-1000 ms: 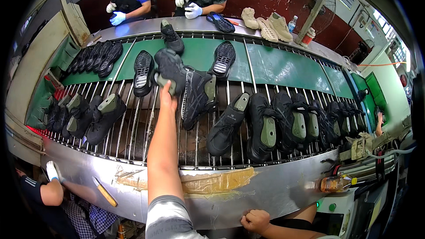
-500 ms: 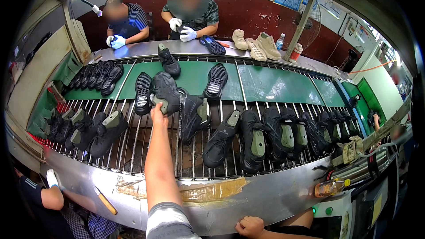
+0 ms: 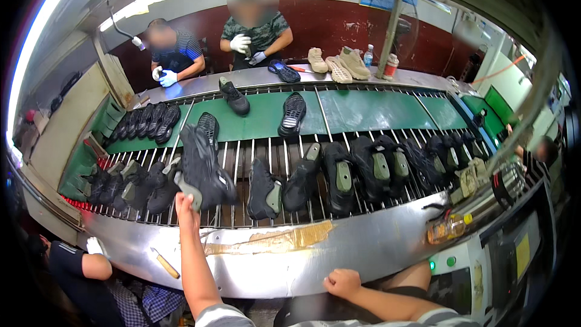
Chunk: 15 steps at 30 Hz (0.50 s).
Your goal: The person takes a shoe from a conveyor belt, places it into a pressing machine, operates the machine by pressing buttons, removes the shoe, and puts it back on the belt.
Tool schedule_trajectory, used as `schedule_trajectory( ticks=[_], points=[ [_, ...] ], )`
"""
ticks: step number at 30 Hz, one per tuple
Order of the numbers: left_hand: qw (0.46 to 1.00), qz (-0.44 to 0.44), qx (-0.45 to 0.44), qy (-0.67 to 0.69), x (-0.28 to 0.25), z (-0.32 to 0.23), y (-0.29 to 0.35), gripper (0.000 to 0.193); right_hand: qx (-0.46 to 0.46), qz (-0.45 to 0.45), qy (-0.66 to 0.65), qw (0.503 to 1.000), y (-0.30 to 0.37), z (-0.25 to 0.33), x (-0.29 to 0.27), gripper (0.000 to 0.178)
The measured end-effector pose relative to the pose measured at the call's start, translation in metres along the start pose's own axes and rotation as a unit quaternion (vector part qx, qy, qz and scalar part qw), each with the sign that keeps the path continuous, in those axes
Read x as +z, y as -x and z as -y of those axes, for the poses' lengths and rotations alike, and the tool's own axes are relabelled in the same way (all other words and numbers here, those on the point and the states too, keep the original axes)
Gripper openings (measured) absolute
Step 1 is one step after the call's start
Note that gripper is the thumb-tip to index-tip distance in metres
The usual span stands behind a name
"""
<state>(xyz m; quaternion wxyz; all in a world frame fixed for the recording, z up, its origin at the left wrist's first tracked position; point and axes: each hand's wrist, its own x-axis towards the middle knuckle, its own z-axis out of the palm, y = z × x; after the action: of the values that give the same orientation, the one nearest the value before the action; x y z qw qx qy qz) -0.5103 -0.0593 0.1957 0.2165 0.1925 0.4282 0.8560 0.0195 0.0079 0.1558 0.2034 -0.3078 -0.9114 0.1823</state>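
Note:
My left hand [image 3: 187, 209] pinches the grey-green last that sticks out of a black shoe [image 3: 204, 169]. That shoe is tilted and held up over the metal rods at left centre, partly covering an upturned black sole [image 3: 208, 127] behind it. Just right of it, another black shoe on a last [image 3: 262, 191] lies on the rods. My right hand [image 3: 343, 281] is closed in a fist by the near edge of the bench, with nothing visible in it.
More black shoes on lasts [image 3: 339, 175] line the rod conveyor [image 3: 236, 163] on both sides. Black soles [image 3: 167, 124] sit on the green sheet [image 3: 254, 109]. A wooden-handled tool [image 3: 166, 264] and a bottle [image 3: 449, 227] lie on the near metal edge. Two gloved people work opposite; another sits at left.
My left hand has drawn the shoe nearer and to the left, away from the shoe beside it. My right fist stays by the bench edge. The whole view has shifted.

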Motion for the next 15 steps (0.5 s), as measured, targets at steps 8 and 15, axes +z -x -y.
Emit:
schedule_trajectory(
  ticks=[8, 15],
  points=[
    [0.981, 0.105, -0.16, 0.034, 0.061, -0.058, 0.256, 0.093, 0.19, 0.145, -0.649, 0.722, -0.015, 0.032, -0.053, 0.083],
    [0.904, 0.228, -0.351, 0.09, 0.146, 0.037, 0.371, 0.036, 0.181, -0.028, -0.574, 0.798, 0.063, 0.044, -0.117, 0.1]
  ],
)
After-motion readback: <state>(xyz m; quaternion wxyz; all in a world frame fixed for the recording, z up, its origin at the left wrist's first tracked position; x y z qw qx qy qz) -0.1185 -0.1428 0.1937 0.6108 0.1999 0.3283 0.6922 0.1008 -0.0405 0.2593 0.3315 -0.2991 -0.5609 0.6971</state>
